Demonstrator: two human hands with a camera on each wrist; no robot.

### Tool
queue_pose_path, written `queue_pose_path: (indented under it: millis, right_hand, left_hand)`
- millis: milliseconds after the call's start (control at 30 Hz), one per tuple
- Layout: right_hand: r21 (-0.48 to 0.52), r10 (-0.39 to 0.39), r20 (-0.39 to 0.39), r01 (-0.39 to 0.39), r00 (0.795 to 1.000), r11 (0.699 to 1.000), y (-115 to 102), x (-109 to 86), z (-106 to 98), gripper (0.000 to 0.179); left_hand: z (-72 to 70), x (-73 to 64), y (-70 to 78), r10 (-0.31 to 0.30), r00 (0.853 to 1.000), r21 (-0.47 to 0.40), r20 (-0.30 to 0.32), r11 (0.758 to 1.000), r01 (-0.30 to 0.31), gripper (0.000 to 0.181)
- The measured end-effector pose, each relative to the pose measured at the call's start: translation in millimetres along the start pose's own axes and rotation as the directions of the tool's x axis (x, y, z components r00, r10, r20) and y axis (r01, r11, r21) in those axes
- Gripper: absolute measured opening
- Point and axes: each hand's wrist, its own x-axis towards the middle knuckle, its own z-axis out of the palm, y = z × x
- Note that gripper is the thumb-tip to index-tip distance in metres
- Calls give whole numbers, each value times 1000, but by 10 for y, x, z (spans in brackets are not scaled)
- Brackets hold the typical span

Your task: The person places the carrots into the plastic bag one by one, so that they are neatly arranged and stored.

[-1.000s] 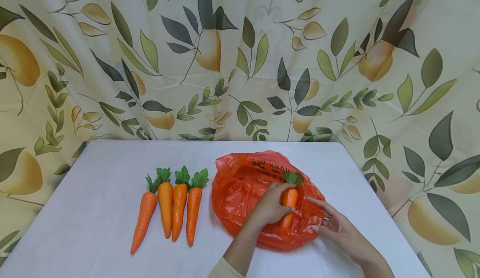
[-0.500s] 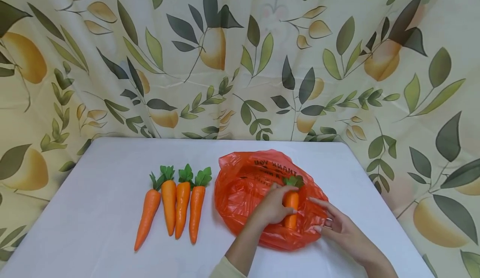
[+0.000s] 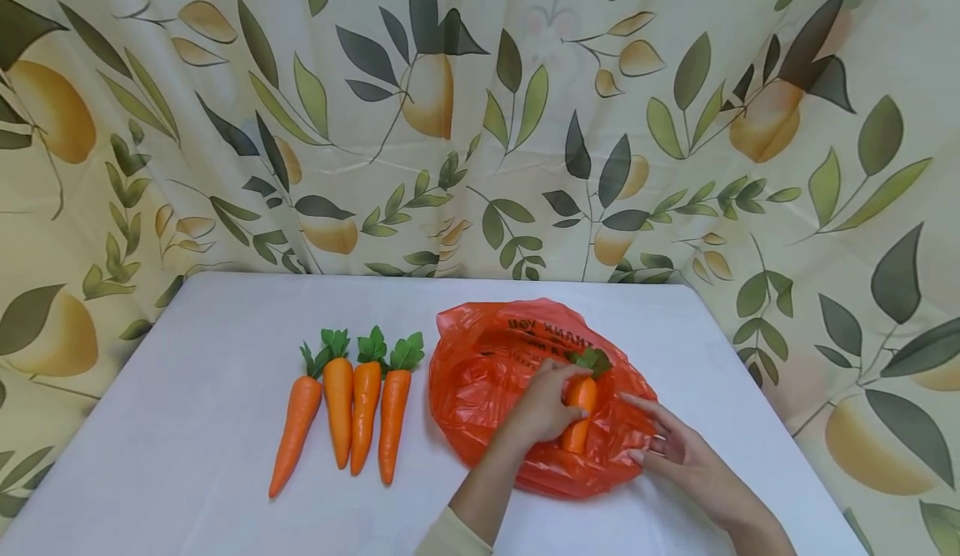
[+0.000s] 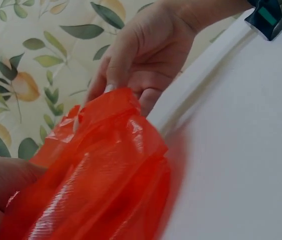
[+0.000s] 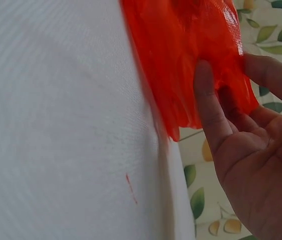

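My left hand reaches into a red plastic bag and grips an orange carrot with green leaves, thumb and fingers on either side. In the left wrist view, red plastic covers most of this hand and the carrot is hidden. At the bag's right side, my right hand holds the edge, thumb on one face and fingers reaching round it. The right wrist view shows the thumb against the plastic bag, some fingers partly behind it. Several more carrots lie side by side left of the bag.
All of this rests on a table with a white cloth. Behind it hangs a curtain printed with leaves and fruit. The bag stands near the middle right, its mouth facing up and toward me.
The carrot in my left hand has shifted slightly inside the bag. My right hand keeps its place at the bag's edge. The head view has swung a little, shifting the whole scene.
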Motion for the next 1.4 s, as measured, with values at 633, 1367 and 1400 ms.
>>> queue_pose_path:
  millis: [633, 1367, 1400]
  right_hand:
    - [14, 68, 10, -69, 998, 998, 4, 23, -39, 69]
    - [6, 193, -36, -193, 980, 981, 12, 61, -9, 73]
    - [4, 183, -31, -183, 983, 983, 16, 62, -9, 72]
  left_hand:
    - [-666, -158, 55, 147, 989, 49, 25, 988, -148, 48]
    - [-1480, -932, -200, 295, 955, 85, 42, 951, -297, 43]
    - [-1529, -964, -228, 287, 957, 78, 40, 954, -290, 43]
